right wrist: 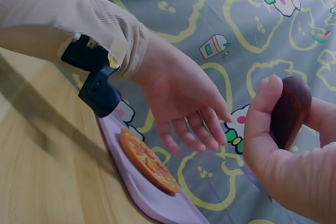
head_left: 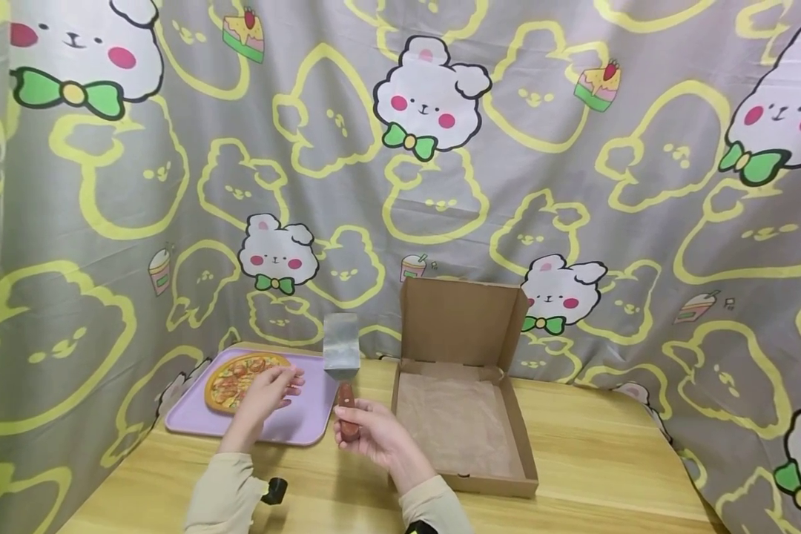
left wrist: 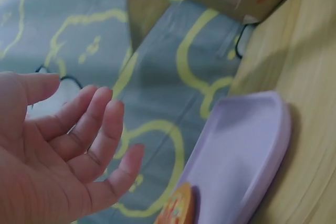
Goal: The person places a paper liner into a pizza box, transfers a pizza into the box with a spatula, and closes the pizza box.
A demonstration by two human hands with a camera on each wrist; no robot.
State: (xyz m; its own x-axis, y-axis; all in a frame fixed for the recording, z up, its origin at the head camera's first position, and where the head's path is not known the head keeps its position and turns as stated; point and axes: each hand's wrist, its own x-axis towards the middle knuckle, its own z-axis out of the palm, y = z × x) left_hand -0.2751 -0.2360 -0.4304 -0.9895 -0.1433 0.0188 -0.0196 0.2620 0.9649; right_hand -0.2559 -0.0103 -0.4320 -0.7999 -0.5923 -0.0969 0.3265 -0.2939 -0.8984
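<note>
My right hand grips the brown wooden handle of a spatula, whose broad metal blade points up and away from me. The left hand hovers over the pizza, palm turned to the right; in the left wrist view its fingers are loosely bent around nothing. That pizza, with an orange crust and red and green toppings, lies on the left part of a lilac tray. Part of it is hidden behind the left hand in the head view.
An opened cardboard pizza box stands right of the tray, lid raised at the back and brown paper lining its base. Both rest on a wooden table. A patterned grey curtain hangs behind and along the sides.
</note>
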